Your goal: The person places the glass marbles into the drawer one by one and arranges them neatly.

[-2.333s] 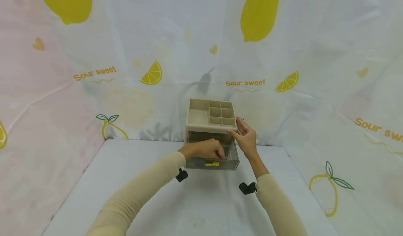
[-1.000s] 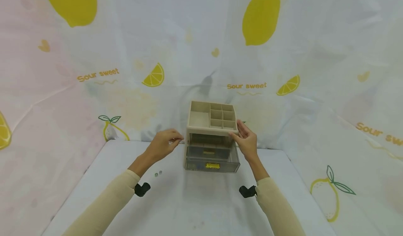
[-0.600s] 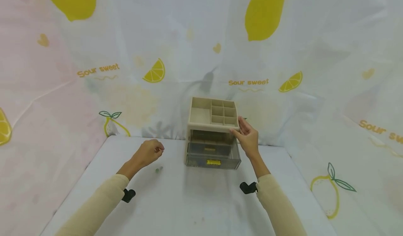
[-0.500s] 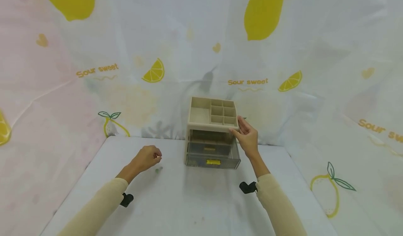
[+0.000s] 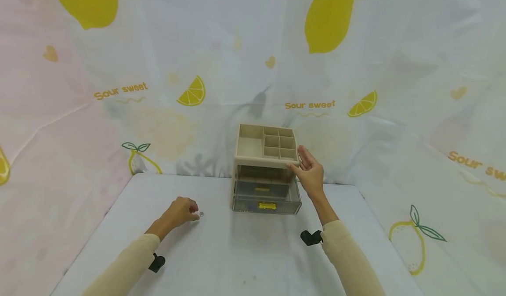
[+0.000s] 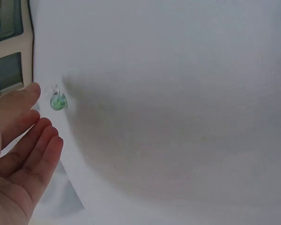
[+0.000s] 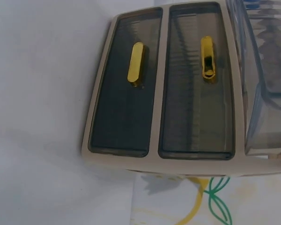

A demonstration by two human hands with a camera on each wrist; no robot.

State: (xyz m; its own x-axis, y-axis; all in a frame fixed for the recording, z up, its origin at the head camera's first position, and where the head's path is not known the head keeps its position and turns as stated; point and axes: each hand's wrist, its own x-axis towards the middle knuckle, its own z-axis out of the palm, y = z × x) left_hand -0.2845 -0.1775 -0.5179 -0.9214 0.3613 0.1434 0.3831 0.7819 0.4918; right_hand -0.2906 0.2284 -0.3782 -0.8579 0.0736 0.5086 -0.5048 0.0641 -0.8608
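Observation:
My left hand (image 5: 179,211) is low over the table at the left, fingers loosely bent and thumb apart from them. Just past its fingertips, a green glass marble (image 6: 58,102) lies on the white surface in the left wrist view, with clear glass beside it. The head view shows a small clear marble (image 5: 201,214) by the fingers; the green one is hidden there. My right hand (image 5: 311,176) holds the upper right front corner of a beige drawer organizer (image 5: 250,146), thumb on the front lip and fingers along the side. The right wrist view does not show that hand.
The organizer's transparent top drawer (image 5: 290,207) is pulled out toward me. Below it, two drawers with gold handles (image 7: 136,62) are closed. Divided compartments (image 5: 279,142) form the top. A lemon-print cloth (image 5: 221,67) hangs behind and at both sides of the white table (image 5: 261,252).
My left hand has come out of the drawer, moved left, then lowered to the marbles, covering the green one in the head view. The right hand keeps its place on the organizer.

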